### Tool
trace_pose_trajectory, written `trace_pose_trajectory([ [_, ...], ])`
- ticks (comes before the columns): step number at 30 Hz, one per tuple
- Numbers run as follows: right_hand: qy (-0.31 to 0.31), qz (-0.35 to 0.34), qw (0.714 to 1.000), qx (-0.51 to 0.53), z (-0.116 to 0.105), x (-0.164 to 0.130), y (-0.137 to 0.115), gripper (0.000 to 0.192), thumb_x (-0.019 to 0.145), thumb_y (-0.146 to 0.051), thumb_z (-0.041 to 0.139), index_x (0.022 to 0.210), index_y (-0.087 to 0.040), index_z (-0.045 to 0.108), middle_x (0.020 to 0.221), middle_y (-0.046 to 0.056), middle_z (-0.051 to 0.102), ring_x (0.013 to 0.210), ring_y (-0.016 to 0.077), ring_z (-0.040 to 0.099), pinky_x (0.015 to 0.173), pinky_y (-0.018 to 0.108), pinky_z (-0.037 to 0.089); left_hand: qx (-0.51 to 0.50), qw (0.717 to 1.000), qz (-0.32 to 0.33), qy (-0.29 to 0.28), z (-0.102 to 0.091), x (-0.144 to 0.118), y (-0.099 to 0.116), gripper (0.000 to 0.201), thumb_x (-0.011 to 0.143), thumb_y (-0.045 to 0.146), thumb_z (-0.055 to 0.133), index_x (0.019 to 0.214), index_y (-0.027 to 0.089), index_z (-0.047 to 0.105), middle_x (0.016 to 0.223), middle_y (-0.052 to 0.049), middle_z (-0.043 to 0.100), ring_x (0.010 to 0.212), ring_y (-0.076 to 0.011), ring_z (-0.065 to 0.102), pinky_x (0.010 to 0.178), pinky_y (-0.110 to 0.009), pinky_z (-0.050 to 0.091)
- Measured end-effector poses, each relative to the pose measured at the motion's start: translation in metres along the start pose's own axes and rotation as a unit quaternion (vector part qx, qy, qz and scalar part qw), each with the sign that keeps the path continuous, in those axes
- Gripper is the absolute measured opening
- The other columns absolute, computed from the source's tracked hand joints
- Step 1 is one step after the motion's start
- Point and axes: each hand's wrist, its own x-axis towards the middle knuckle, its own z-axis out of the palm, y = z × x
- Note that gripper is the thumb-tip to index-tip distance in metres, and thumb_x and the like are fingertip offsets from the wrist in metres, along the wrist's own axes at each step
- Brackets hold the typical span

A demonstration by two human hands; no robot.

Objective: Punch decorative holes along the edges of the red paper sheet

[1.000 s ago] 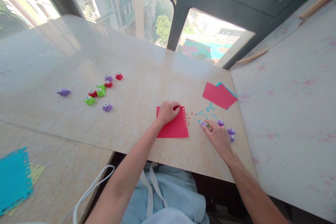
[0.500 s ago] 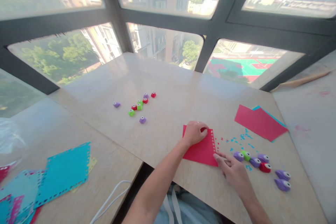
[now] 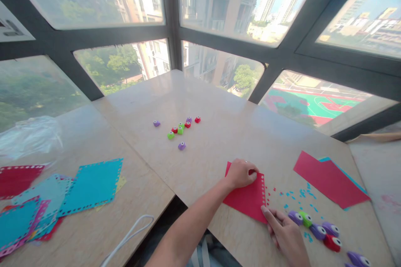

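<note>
A red sheet of paper (image 3: 247, 200) lies at the table's front, with a row of punched holes down its right edge. My left hand (image 3: 242, 174) rests on its upper part, fingers curled and closed at the top edge near the right corner. At the lower right corner, the thumb and fingers of my right hand (image 3: 283, 229) pinch the sheet. Small red and blue paper bits (image 3: 302, 194) lie scattered to the right. Beside my right hand are several small craft punches in purple, green and red (image 3: 318, 231), each with a white round spot.
More small punches (image 3: 181, 130) sit in a loose group farther back. Red and blue sheets (image 3: 330, 181) lie at the right. To the left are hole-edged coloured sheets (image 3: 94, 185), a clear plastic bag (image 3: 29, 135) and a white cable (image 3: 128, 235). Windows border the table.
The view has tilted up and turned left, so things appear lower and farther right. Both hands stay on the red sheet, in nearly the same places.
</note>
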Motion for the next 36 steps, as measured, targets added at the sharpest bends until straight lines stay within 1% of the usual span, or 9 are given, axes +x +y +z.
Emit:
trace_pose_trajectory([
  [3, 0.005, 0.003, 1.0, 0.006, -0.002, 0.0, 0.0, 0.063, 0.061, -0.07, 0.061, 0.088, -0.014, 0.067, 0.046, -0.006, 0.045, 0.035, 0.0095, 0.034, 0.037, 0.024, 0.024, 0.006, 1.0, -0.001, 0.006, 0.002, 0.0, -0.001, 0.021, 0.082, 0.02, 0.06, 0.092, 0.022, 0.078, 0.088, -0.003, 0.077, 0.082, -0.0172, 0.069, 0.083, -0.028, 0.048],
  [6, 0.019, -0.007, 1.0, 0.015, -0.005, 0.0, -0.001, 0.062, 0.062, -0.068, 0.063, 0.092, -0.013, 0.067, 0.048, -0.006, 0.046, 0.038, 0.0093, 0.035, 0.038, 0.024, 0.027, 0.005, 1.0, -0.002, 0.007, 0.003, 0.001, -0.003, 0.021, 0.082, 0.02, 0.06, 0.092, 0.022, 0.078, 0.087, -0.004, 0.077, 0.081, -0.0172, 0.069, 0.082, -0.028, 0.048],
  [12, 0.042, -0.018, 0.999, 0.029, -0.014, -0.001, -0.001, 0.061, 0.063, -0.066, 0.066, 0.092, -0.012, 0.068, 0.048, -0.005, 0.047, 0.041, 0.0097, 0.037, 0.039, 0.023, 0.029, -0.003, 1.0, 0.0, 0.015, 0.005, 0.0, -0.004, 0.022, 0.081, 0.019, 0.059, 0.092, 0.022, 0.078, 0.087, -0.003, 0.077, 0.08, -0.0165, 0.069, 0.081, -0.027, 0.048],
  [16, 0.043, -0.019, 0.999, 0.01, -0.014, -0.001, 0.0, 0.064, 0.063, -0.067, 0.065, 0.095, -0.012, 0.068, 0.048, -0.004, 0.049, 0.04, 0.0105, 0.038, 0.037, 0.024, 0.029, -0.007, 1.0, 0.003, 0.02, 0.005, 0.0, -0.005, 0.022, 0.081, 0.02, 0.059, 0.091, 0.022, 0.078, 0.087, -0.003, 0.077, 0.079, -0.016, 0.069, 0.08, -0.026, 0.048],
  [19, 0.024, -0.023, 0.999, -0.012, -0.01, -0.002, 0.0, 0.066, 0.064, -0.068, 0.063, 0.098, -0.012, 0.069, 0.047, -0.004, 0.05, 0.036, 0.0105, 0.038, 0.036, 0.024, 0.029, -0.007, 1.0, -0.002, 0.018, 0.005, 0.0, -0.005, 0.021, 0.081, 0.02, 0.059, 0.092, 0.022, 0.078, 0.088, -0.003, 0.077, 0.081, -0.0165, 0.069, 0.081, -0.027, 0.048],
  [23, 0.018, -0.038, 0.999, -0.027, -0.003, -0.007, -0.003, 0.059, 0.068, -0.067, 0.06, 0.09, -0.014, 0.069, 0.047, -0.005, 0.048, 0.035, 0.0097, 0.036, 0.037, 0.024, 0.028, -0.009, 1.0, -0.003, 0.017, 0.004, -0.001, -0.005, 0.022, 0.082, 0.021, 0.059, 0.092, 0.022, 0.078, 0.089, -0.004, 0.077, 0.083, -0.0172, 0.069, 0.083, -0.028, 0.048],
  [26, 0.015, -0.035, 0.999, -0.023, -0.001, -0.007, -0.004, 0.055, 0.067, -0.066, 0.061, 0.085, -0.015, 0.067, 0.047, -0.005, 0.047, 0.035, 0.0095, 0.035, 0.038, 0.025, 0.026, -0.018, 1.0, -0.006, 0.018, 0.003, -0.001, -0.005, 0.022, 0.081, 0.021, 0.059, 0.093, 0.022, 0.078, 0.089, -0.004, 0.077, 0.084, -0.0171, 0.069, 0.084, -0.028, 0.049],
  [30, -0.002, -0.029, 0.999, -0.028, -0.001, 0.002, 0.0, 0.055, 0.065, -0.067, 0.061, 0.084, -0.016, 0.065, 0.047, -0.006, 0.046, 0.036, 0.0099, 0.034, 0.039, 0.025, 0.024, -0.029, 0.999, -0.017, 0.02, 0.002, -0.002, -0.004, 0.022, 0.082, 0.021, 0.059, 0.093, 0.023, 0.077, 0.09, -0.003, 0.077, 0.083, -0.017, 0.069, 0.083, -0.028, 0.049],
  [36, 0.017, -0.046, 0.997, -0.056, -0.001, 0.009, 0.012, 0.052, 0.068, -0.066, 0.059, 0.084, -0.016, 0.065, 0.048, -0.006, 0.044, 0.037, 0.0106, 0.035, 0.039, 0.025, 0.025, -0.071, 0.997, -0.018, 0.038, 0.002, -0.003, -0.004, 0.021, 0.081, 0.018, 0.06, 0.093, 0.019, 0.077, 0.09, -0.004, 0.077, 0.08, -0.0156, 0.067, 0.08, -0.026, 0.05],
])
